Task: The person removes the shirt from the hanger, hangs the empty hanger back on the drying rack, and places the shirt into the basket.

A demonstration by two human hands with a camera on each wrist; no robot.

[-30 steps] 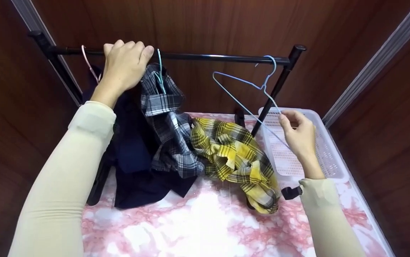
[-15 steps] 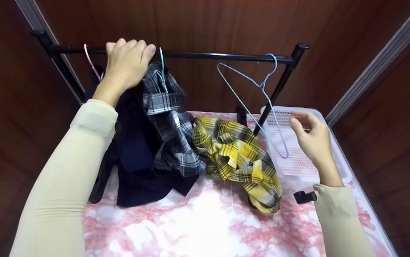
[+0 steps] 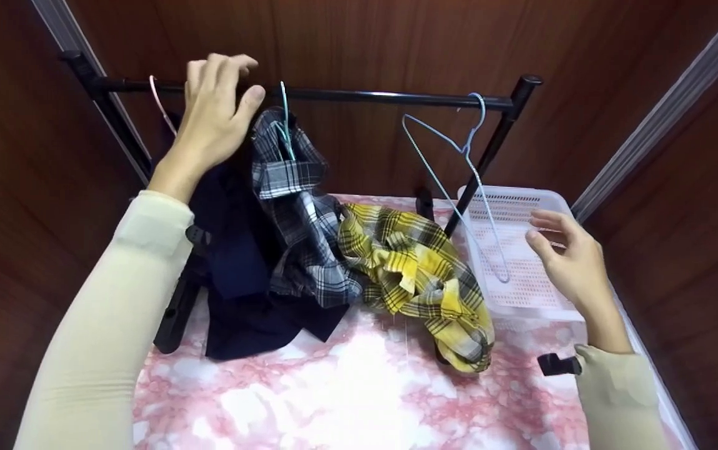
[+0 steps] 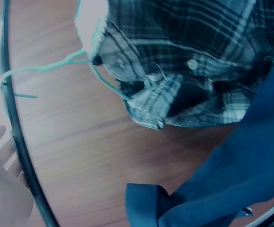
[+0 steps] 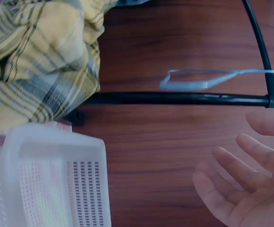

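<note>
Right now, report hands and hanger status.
Left hand open, fingers over black metal rail. Right hand open, off pale blue wire hanger, which hangs bare. Nothing between.

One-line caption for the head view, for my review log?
Left hand on the clothes rail, right hand open beside an empty blue hanger.

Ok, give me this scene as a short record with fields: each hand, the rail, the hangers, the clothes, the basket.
left hand: on the rail, fingers lifting, gripping nothing
right hand: open, beside the blue hanger, not touching it
rail: black, horizontal
blue hanger: empty, hooked on the rail
grey shirt: plaid, on a teal hanger
dark garment: hangs left of the grey shirt
yellow shirt: plaid, crumpled on the table
basket: white, under the right hand
</note>
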